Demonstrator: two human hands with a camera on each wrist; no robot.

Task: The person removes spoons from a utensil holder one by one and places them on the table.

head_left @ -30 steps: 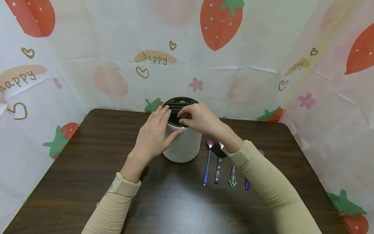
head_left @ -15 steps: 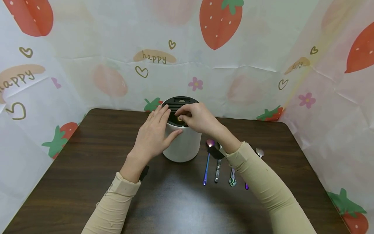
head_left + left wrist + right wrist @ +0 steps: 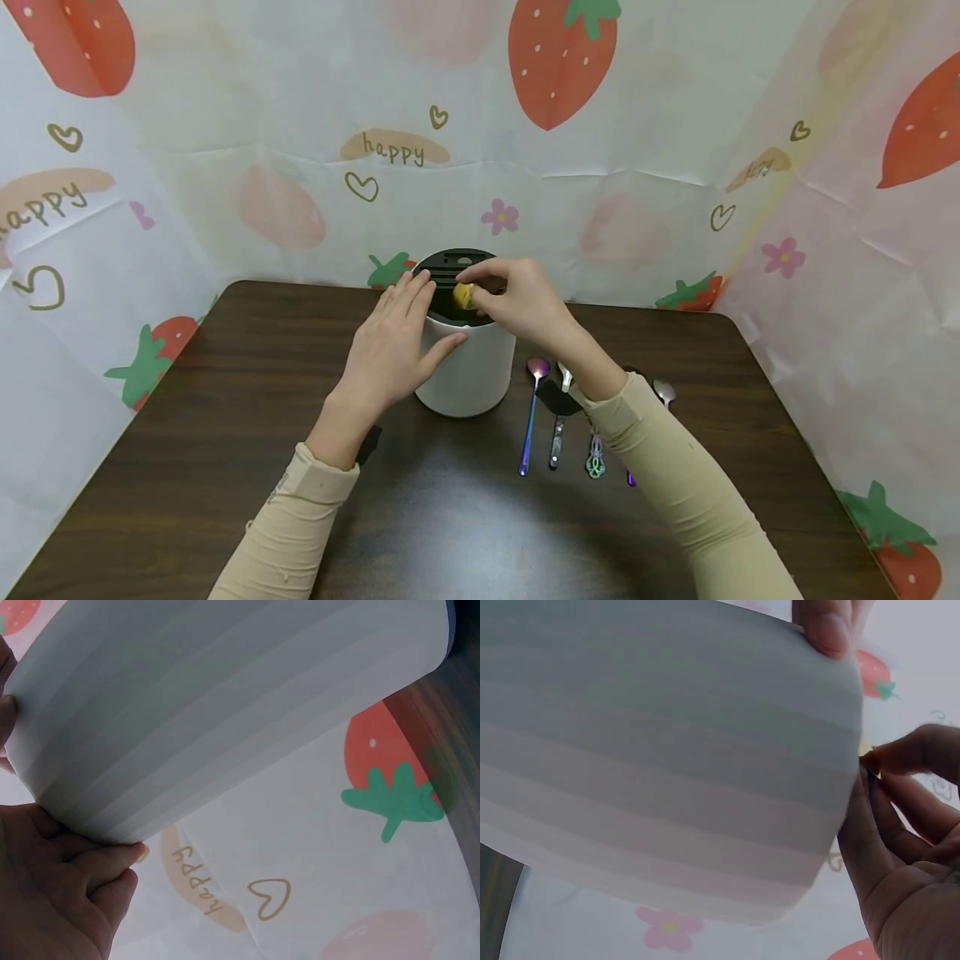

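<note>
A white cylindrical utensil holder [image 3: 465, 375] with a black slotted top [image 3: 450, 271] stands upright near the back of the table. My left hand [image 3: 386, 354] rests against its left side, fingers straight along the rim and thumb on the near wall. Over the top's opening, my right hand [image 3: 525, 300] pinches a small gold-yellow rounded thing [image 3: 463, 296] between thumb and fingers. Its lower part is hidden in the holder, and its kind is unclear. The right wrist view shows just a sliver of it at the fingertips [image 3: 881, 757], beyond the holder's ribbed wall.
Several spoons lie right of the holder, among them a blue-purple spoon [image 3: 531, 417] and a silver spoon [image 3: 557, 442]. The right forearm [image 3: 675, 483] covers some of them. A strawberry-print cloth [image 3: 300, 100] hangs behind the dark wooden table [image 3: 225, 375].
My right hand has shifted slightly right and up. The gold-yellow thing, unseen a second ago, now shows at the opening under its fingers. The left hand has stayed at the holder.
</note>
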